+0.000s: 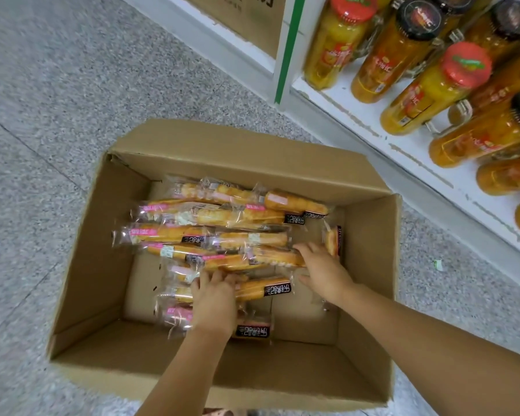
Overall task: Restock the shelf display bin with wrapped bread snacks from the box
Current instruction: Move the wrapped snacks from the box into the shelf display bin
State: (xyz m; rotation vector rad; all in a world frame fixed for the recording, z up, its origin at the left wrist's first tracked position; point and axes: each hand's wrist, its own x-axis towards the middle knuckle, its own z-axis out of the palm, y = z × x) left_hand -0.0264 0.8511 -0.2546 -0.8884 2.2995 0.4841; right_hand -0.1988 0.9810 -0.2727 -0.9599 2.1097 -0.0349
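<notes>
- Floor (42, 115) of grey speckled stone fills the left side and carries everything else.
- A white shelf (357, 115) runs along the upper right, packed with jars (339, 40) of orange-yellow contents under red or dark lids, some with small handles.
- A brown carton (237, 13) sits under the shelving at the top edge.
- An open cardboard box (102, 250) stands on the floor just beside the shelf, its flaps folded outward and its bottom partly bare on the right and at the near end.
- Wrapped bread snacks (222, 216) lie inside it, long golden sticks in clear wrap with pink and black label bands. Most lie side by side in loose overlapping rows across the left and middle.
- One lone snack (332, 238) stands on end against the right wall of the box.
- The left grip (215, 301) reaches down into the near-left part of the box, palm down on top of the packs, fingertips bent onto the pile. From here I cannot tell whether it has closed on a pack or only rests there.
- The right grip (321, 271) is lower right in the box, just beside the lone snack, fingers fairly straight and apart from the thumb. The fingertips touch the end of one pack, which lies between fingers and thumb, unclamped.
</notes>
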